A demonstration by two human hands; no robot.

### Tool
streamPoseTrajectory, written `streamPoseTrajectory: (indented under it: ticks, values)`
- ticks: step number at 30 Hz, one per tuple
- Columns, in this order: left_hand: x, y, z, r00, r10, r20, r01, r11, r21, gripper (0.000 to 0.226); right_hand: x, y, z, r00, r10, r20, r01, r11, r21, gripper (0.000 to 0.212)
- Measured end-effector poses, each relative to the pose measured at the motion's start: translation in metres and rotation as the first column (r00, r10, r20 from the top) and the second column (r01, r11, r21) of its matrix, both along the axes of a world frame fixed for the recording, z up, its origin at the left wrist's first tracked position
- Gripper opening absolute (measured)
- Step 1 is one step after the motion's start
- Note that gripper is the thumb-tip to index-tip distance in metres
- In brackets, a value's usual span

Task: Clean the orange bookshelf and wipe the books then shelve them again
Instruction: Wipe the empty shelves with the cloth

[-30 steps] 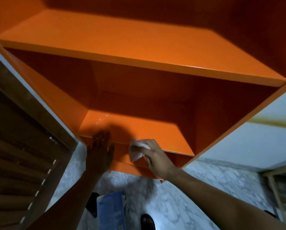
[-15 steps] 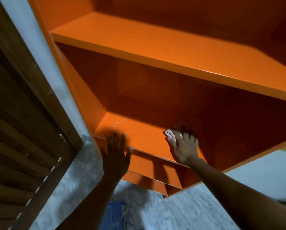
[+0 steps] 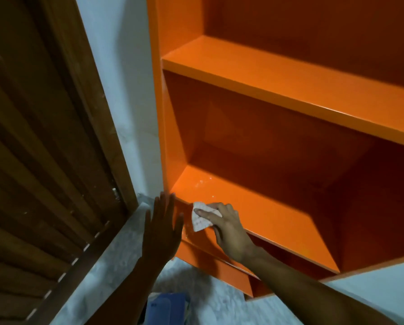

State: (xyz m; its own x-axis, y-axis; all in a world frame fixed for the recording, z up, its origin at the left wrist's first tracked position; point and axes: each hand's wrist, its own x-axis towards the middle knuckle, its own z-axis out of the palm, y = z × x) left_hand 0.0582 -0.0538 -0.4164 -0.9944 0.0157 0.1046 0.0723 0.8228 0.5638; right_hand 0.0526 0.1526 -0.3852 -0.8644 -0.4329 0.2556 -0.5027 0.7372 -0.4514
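Note:
The orange bookshelf (image 3: 278, 90) fills the right of the view, its boards bare of books. My right hand (image 3: 226, 231) presses a small white cloth (image 3: 199, 219) against the front left edge of a lower shelf board. A few pale specks lie on that board near its left corner. My left hand (image 3: 162, 228) is spread flat with fingers apart just left of the cloth, at the bookshelf's left front corner, holding nothing. A blue book (image 3: 168, 308) lies on the floor at the bottom of the view, partly hidden by my left arm.
A dark wooden louvred door (image 3: 43, 160) stands at the left, with a strip of white wall (image 3: 125, 102) between it and the bookshelf. Marble-patterned floor (image 3: 215, 301) shows below the shelf.
The view has swung left and tilted. My right hand drew the cloth from deeper on the shelf board out to its front left edge. My left hand stayed spread near the corner.

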Motion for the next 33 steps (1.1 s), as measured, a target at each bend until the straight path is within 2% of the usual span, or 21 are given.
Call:
streamPoseTrajectory:
  ticks: [3, 5, 7, 10, 11, 13, 16, 19, 20, 21, 23, 25, 27, 29, 31, 33]
  values:
    - [-0.002, -0.021, 0.003, 1.0, 0.009, -0.025, -0.008, 0.999, 0.039, 0.068, -0.036, 0.01, 0.013, 0.984, -0.161, -0.081, 0.149, 0.98, -0.135, 0.049]
    - [-0.006, -0.031, 0.006, 0.999, 0.014, -0.038, -0.013, 0.999, 0.039, 0.07, -0.072, 0.031, 0.014, 0.939, -0.337, -0.073, 0.329, 0.939, -0.104, 0.045]
    - [-0.01, -0.037, 0.01, 0.999, 0.001, -0.042, 0.0, 1.0, 0.013, 0.072, -0.093, 0.048, 0.011, 0.879, -0.477, 0.019, 0.475, 0.878, 0.062, 0.044]
    - [-0.015, -0.04, 0.02, 0.999, -0.023, -0.024, 0.022, 1.0, -0.017, 0.075, -0.089, 0.04, -0.005, 0.795, -0.599, 0.093, 0.55, 0.777, 0.308, 0.043]
    - [-0.015, -0.04, 0.024, 0.999, -0.027, -0.019, 0.027, 1.0, -0.013, 0.077, -0.082, 0.03, -0.01, 0.795, -0.602, 0.074, 0.546, 0.763, 0.346, 0.047]
    - [-0.016, -0.039, 0.033, 0.999, -0.04, -0.019, 0.04, 0.999, 0.015, 0.081, -0.066, 0.006, -0.016, 0.846, -0.532, 0.036, 0.485, 0.796, 0.363, 0.055]
    - [-0.016, -0.033, 0.042, 0.995, -0.057, -0.087, 0.06, 0.998, 0.026, 0.077, -0.039, -0.021, -0.022, 0.962, -0.273, -0.012, 0.26, 0.899, 0.353, 0.053]
    - [-0.018, -0.028, 0.042, 0.975, -0.084, -0.206, 0.085, 0.996, -0.003, 0.068, -0.021, -0.033, -0.015, 1.0, 0.02, -0.006, -0.018, 0.976, 0.215, 0.049]
    - [-0.02, -0.027, 0.041, 0.969, -0.096, -0.226, 0.094, 0.995, -0.021, 0.066, -0.02, -0.032, -0.012, 0.999, 0.037, -0.018, -0.035, 0.992, 0.121, 0.05]
    - [-0.021, -0.026, 0.041, 0.97, -0.1, -0.222, 0.095, 0.995, -0.03, 0.067, -0.023, -0.028, -0.01, 0.999, -0.007, -0.035, 0.007, 1.0, 0.014, 0.049]
    - [-0.024, -0.027, 0.041, 0.979, -0.095, -0.182, 0.093, 0.996, -0.016, 0.07, -0.039, -0.016, -0.003, 0.978, -0.195, -0.08, 0.179, 0.969, -0.171, 0.045]
    - [-0.027, -0.027, 0.04, 0.981, -0.087, -0.176, 0.087, 0.996, -0.003, 0.073, -0.071, 0.002, -0.003, 0.92, -0.385, -0.069, 0.361, 0.904, -0.229, 0.043]
    - [-0.028, -0.026, 0.037, 0.981, -0.074, -0.178, 0.072, 0.997, -0.019, 0.072, -0.108, 0.018, -0.003, 0.88, -0.473, 0.05, 0.475, 0.865, -0.165, 0.044]
    - [-0.029, -0.026, 0.033, 0.975, -0.077, -0.206, 0.07, 0.997, -0.04, 0.07, -0.136, 0.019, -0.002, 0.861, -0.479, 0.17, 0.487, 0.873, -0.008, 0.055]
    - [-0.032, -0.026, 0.03, 0.971, -0.08, -0.224, 0.069, 0.996, -0.055, 0.069, -0.152, 0.008, -0.009, 0.86, -0.487, 0.152, 0.453, 0.866, 0.212, 0.052]
    - [-0.035, -0.027, 0.027, 0.963, -0.113, -0.245, 0.101, 0.993, -0.061, 0.07, -0.163, -0.012, -0.013, 0.869, -0.477, 0.133, 0.432, 0.861, 0.269, 0.056]
